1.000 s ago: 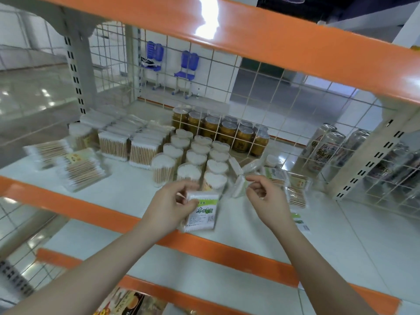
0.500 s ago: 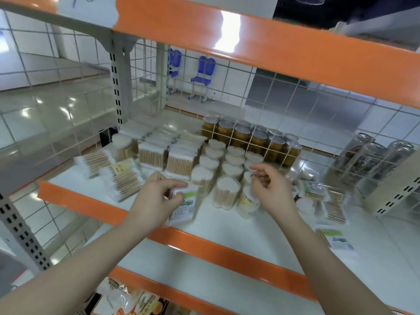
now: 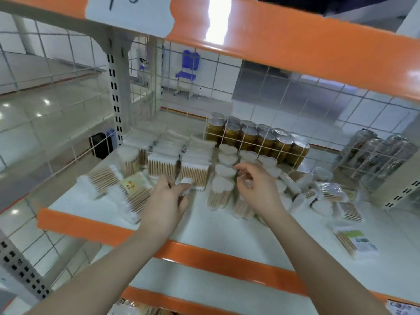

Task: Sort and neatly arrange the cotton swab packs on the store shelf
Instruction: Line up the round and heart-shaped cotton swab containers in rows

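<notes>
On the shelf (image 3: pixel 227 228), loose flat packs (image 3: pixel 127 192) lay askew at the left beside squared rows of boxes (image 3: pixel 177 164). A small pack (image 3: pixel 186 185) was pinched in the curled fingers of the left hand (image 3: pixel 167 201), just before the boxes; it would best be set down square with that row. The right hand (image 3: pixel 256 189) hovered loosely curled over the heart-shaped tubs (image 3: pixel 221 192), seemingly empty, though that could not be told for certain.

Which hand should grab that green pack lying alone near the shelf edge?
Probably the right hand. The green pack lies on its side of the shelf, and it holds nothing. The left hand is farther away and already grips a white pack.
</notes>
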The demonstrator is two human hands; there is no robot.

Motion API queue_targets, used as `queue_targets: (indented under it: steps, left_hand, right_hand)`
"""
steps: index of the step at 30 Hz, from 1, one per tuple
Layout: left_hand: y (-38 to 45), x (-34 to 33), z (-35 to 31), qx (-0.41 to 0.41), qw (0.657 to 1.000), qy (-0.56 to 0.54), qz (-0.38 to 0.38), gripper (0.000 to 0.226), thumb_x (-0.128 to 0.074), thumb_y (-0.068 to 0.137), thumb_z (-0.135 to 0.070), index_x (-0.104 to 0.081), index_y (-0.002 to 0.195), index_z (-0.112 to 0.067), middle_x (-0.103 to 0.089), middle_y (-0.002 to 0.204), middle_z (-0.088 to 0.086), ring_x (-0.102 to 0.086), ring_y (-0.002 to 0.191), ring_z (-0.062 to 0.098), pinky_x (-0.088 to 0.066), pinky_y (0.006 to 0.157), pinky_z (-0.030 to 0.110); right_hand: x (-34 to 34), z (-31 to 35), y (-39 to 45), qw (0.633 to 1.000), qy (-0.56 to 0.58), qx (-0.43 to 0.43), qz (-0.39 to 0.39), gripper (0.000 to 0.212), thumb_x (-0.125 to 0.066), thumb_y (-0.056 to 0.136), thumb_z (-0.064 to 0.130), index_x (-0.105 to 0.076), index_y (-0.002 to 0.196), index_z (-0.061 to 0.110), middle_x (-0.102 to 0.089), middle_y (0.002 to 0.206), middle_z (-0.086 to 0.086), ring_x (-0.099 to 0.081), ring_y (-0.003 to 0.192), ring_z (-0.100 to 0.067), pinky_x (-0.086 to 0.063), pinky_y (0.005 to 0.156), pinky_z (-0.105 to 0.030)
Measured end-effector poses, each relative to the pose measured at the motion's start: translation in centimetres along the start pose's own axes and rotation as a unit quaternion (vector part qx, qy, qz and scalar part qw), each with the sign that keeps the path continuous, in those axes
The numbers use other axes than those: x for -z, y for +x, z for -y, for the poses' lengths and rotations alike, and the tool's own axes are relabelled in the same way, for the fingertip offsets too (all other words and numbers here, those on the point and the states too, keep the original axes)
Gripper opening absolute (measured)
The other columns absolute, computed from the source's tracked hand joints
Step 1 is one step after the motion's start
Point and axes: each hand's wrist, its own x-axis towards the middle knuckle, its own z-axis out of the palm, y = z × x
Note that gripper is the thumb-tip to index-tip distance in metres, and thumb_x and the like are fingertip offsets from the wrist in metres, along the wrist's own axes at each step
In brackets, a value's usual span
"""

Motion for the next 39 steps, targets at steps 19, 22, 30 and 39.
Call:
queue_targets:
  steps: [19,22,30,39]
  left_hand:
    - [2.8,0.6,3.9,-0.230,0.939,0.191,0.172,0.063,-0.084,0.046,-0.017,-0.069,0.107,-0.024,-0.067,0.112,0.002,-0.064,0.102,0.025,-0.054,0.077,0.035]
    - [3.0,0.4,4.1,-0.237,0.942,0.194,0.139,0.059,-0.089,0.042,-0.023,-0.072,0.099,-0.020,-0.069,0.105,0.008,-0.067,0.096,0.026,-0.055,0.072,0.035]
    - [4.1,-1.3,3.4,-0.200,0.939,0.269,0.077,0.066,-0.090,0.028,-0.010,-0.073,0.091,-0.007,-0.067,0.082,0.009,-0.066,0.074,0.027,-0.054,0.058,0.031]
    - [5.4,-2.7,3.2,-0.202,0.936,0.285,0.052,0.057,-0.085,0.028,0.001,-0.070,0.083,-0.002,-0.064,0.078,0.012,-0.063,0.069,0.028,-0.052,0.053,0.031]
  right_hand:
    - [-2.3,0.4,2.2,0.987,-0.120,0.021,0.102,0.034,-0.051,0.091,0.016,-0.054,0.125,0.016,-0.051,0.129,0.000,-0.048,0.110,-0.013,-0.035,0.086,-0.018]
    - [-2.6,0.6,2.3,0.980,-0.141,0.029,0.140,0.038,-0.047,0.094,0.015,-0.049,0.132,0.014,-0.046,0.138,-0.002,-0.041,0.124,-0.016,-0.030,0.097,-0.021]
    - [-2.7,0.9,3.0,0.974,-0.152,0.015,0.168,0.040,-0.043,0.094,0.013,-0.047,0.134,0.012,-0.047,0.137,-0.004,-0.042,0.124,-0.018,-0.032,0.100,-0.026]
    - [-2.6,0.9,3.3,0.973,-0.152,-0.004,0.175,0.033,-0.045,0.094,0.017,-0.052,0.125,0.008,-0.050,0.128,-0.006,-0.046,0.115,-0.020,-0.038,0.095,-0.031]
